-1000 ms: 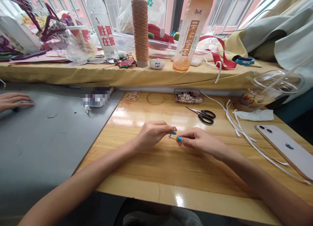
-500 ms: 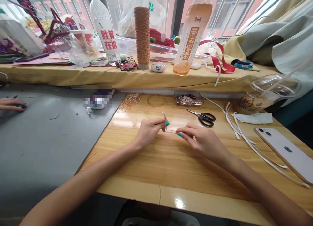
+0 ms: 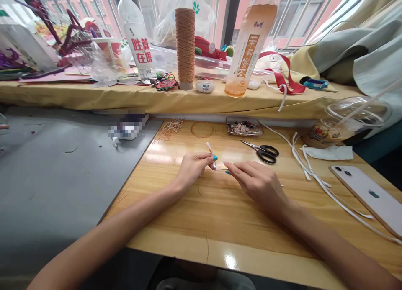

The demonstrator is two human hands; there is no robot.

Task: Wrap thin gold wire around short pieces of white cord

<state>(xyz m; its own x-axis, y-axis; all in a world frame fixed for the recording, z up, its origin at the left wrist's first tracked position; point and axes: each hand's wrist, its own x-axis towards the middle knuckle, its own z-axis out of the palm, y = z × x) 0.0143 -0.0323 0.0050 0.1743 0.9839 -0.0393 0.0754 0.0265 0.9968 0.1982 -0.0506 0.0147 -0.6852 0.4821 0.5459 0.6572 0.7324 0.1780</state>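
My left hand (image 3: 195,166) pinches a small white strip (image 3: 210,150) that stands up from its fingertips above the wooden table (image 3: 238,223). My right hand (image 3: 256,179) sits just right of it, fingers closed in a pinch on a thin orange thread (image 3: 221,168) that runs between the two hands. Black-handled scissors (image 3: 262,150) lie just beyond my right hand. A small clear tray of beads (image 3: 245,126) and a coil of thin thread (image 3: 202,129) rest near the table's far edge.
A white phone (image 3: 369,193) lies at the right edge, with white cords (image 3: 314,177) trailing beside it. A plastic cup (image 3: 345,122) lies on its side at the right. The cloth-covered sill (image 3: 94,95) holds a thread spool (image 3: 185,43), two bottles and clutter. A grey table (image 3: 56,185) adjoins on the left.
My hands drew slightly apart and the white strip now stands upright in the left fingers. Another person's hand on the grey table at far left has withdrawn out of view.
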